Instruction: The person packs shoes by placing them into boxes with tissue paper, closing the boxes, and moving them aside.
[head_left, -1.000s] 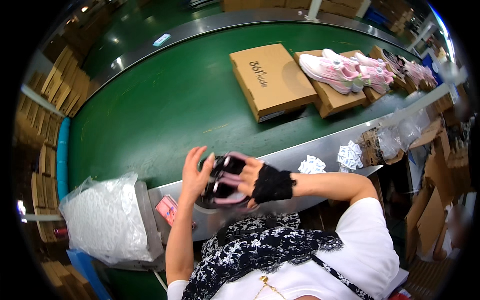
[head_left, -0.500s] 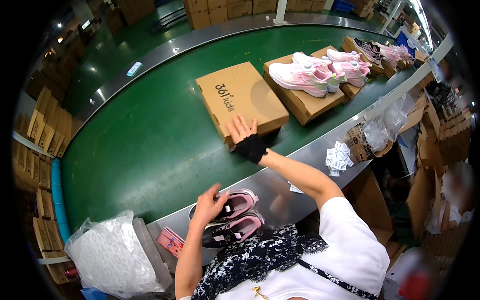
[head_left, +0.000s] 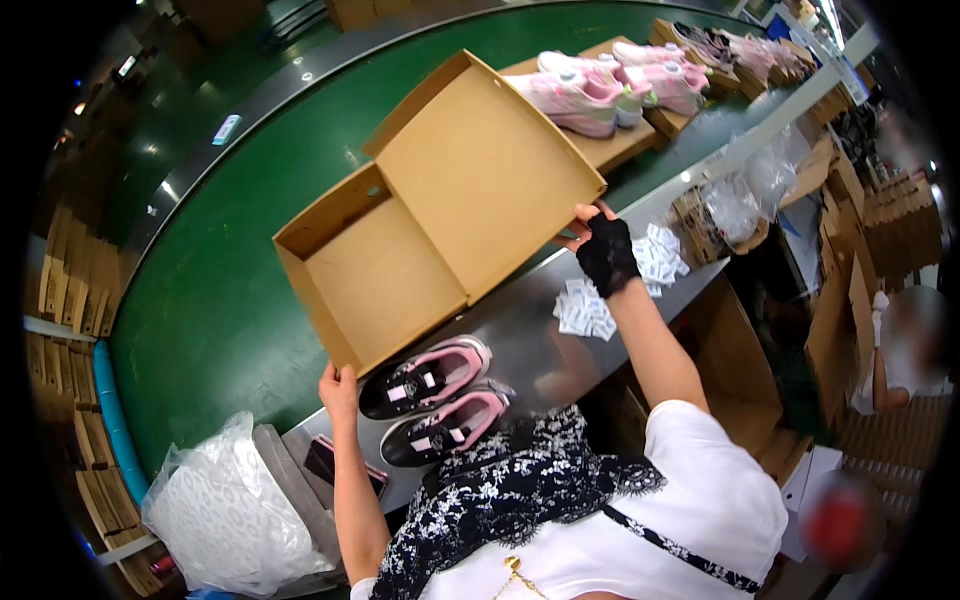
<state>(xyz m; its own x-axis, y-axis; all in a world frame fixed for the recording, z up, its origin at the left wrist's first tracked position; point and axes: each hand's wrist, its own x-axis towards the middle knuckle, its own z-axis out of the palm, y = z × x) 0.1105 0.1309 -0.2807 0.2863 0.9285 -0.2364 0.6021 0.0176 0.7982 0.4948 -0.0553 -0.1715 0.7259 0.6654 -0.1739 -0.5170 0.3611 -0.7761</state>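
An open cardboard shoebox (head_left: 380, 275) lies tilted over the green belt, its bare brown inside facing up and its hinged lid (head_left: 480, 170) swung to the right. My left hand (head_left: 340, 390) pinches the near left corner of the box. On the lid's right corner, my right hand (head_left: 604, 250), in a black fingerless glove, has its fingers closed. Between my arms a black shoe with pink lining (head_left: 425, 377) and its mate (head_left: 447, 427) sit side by side on the metal ledge, close to the box's near edge.
Pink and white sneakers (head_left: 575, 100) stand on closed boxes at the far right of the green belt (head_left: 200, 300). Small white packets (head_left: 585, 310) lie on the metal ledge. A plastic-wrapped stack (head_left: 235, 500) and a phone (head_left: 330, 462) are at left. A person (head_left: 905, 350) is at far right.
The closed box has been drawn nearer and to the left, and its lid opened. My left hand has gone from the shoes to the box corner; my right hand has moved right with the lid.
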